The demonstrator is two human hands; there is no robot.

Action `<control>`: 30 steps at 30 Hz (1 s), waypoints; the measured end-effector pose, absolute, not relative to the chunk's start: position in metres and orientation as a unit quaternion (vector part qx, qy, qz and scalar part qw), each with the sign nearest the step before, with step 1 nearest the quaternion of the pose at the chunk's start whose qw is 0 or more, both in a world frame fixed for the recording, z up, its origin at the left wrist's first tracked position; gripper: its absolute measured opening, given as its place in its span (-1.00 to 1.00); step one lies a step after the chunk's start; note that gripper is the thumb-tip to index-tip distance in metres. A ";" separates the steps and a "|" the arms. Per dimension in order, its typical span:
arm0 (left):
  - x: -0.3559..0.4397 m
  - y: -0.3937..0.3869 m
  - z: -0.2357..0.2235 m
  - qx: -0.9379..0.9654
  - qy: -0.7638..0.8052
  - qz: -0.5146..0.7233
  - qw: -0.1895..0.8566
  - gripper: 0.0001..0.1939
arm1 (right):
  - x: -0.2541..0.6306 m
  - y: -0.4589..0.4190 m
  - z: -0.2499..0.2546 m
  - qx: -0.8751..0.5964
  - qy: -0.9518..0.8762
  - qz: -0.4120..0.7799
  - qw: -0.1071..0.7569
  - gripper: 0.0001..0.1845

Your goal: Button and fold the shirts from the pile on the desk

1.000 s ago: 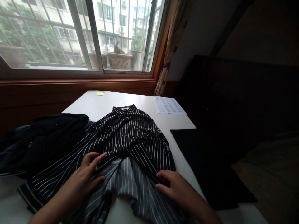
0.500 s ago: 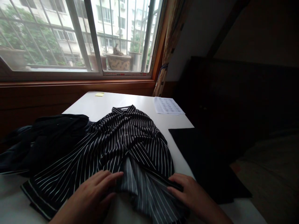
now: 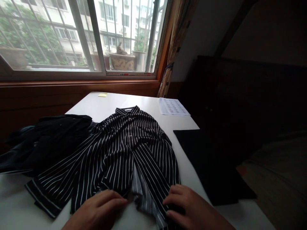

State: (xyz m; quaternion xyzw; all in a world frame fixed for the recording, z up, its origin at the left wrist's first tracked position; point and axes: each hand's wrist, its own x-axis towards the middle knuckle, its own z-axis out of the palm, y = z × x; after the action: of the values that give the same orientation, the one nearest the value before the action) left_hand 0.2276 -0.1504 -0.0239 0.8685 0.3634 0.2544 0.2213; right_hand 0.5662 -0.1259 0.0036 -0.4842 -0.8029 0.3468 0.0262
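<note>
A black shirt with white stripes [image 3: 115, 153] lies spread on the white table, its collar toward the window and its lower front parted. The grey inner side of the cloth shows in the gap. At the near hem, my left hand [image 3: 100, 206] is closed with its fingers together and curled down over the cloth; its thumb is hidden. My right hand [image 3: 187, 204] has its fingers and thumb bent around the striped cloth at the lower right, where a long strip of the shirt runs down toward it.
Dark folded clothes [image 3: 59, 140] lie left of the shirt. Printed sheets [image 3: 173, 106] and a yellow sticky note [image 3: 102, 95] rest at the far side of the white table [image 3: 141, 99]. A flat black piece [image 3: 203, 166] overhangs the right edge. A window [image 3: 124, 38] stands behind.
My right hand has drawn striped cloth down and leftward, covering much of the grey inside. My left hand's fingers have drawn together at the hem. The left cuff has shifted slightly.
</note>
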 end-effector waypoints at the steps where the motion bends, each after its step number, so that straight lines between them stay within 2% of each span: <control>1: 0.224 -0.147 -0.026 0.859 0.394 0.252 0.208 -0.72 | 0.562 -0.124 0.004 -0.483 -0.806 0.339 0.036 -0.83; 7: 0.226 -0.107 -0.037 0.844 0.465 0.220 0.148 -0.74 | 0.518 -0.103 -0.005 -0.508 -0.822 0.229 0.120 -0.90; 11: 0.242 -0.083 -0.044 0.862 0.464 0.165 0.121 -0.75 | 0.489 -0.086 -0.025 -0.519 -0.836 0.140 0.113 -0.87; 15: 0.255 -0.075 -0.057 0.881 0.438 0.142 0.109 -0.79 | 0.476 -0.077 -0.035 -0.517 -0.842 0.115 0.101 -0.84; 20: 0.258 -0.074 -0.062 0.880 0.440 0.145 0.105 -0.83 | 0.481 -0.065 -0.035 -0.519 -0.830 0.161 0.121 -0.91; 25: 0.259 -0.073 -0.063 0.896 0.427 0.095 0.077 -0.85 | 0.492 -0.050 -0.037 -0.512 -0.799 0.274 0.154 -0.85; 30: 0.262 -0.072 -0.065 0.912 0.398 0.096 0.037 -0.85 | 0.496 -0.045 -0.040 -0.500 -0.780 0.326 0.187 -0.86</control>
State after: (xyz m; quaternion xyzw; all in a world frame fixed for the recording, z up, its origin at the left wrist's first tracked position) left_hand 0.2618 -0.0722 -0.0652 0.9116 0.3980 0.0956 0.0370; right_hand 0.4957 -0.0451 -0.0398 -0.5001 -0.7799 0.3265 0.1874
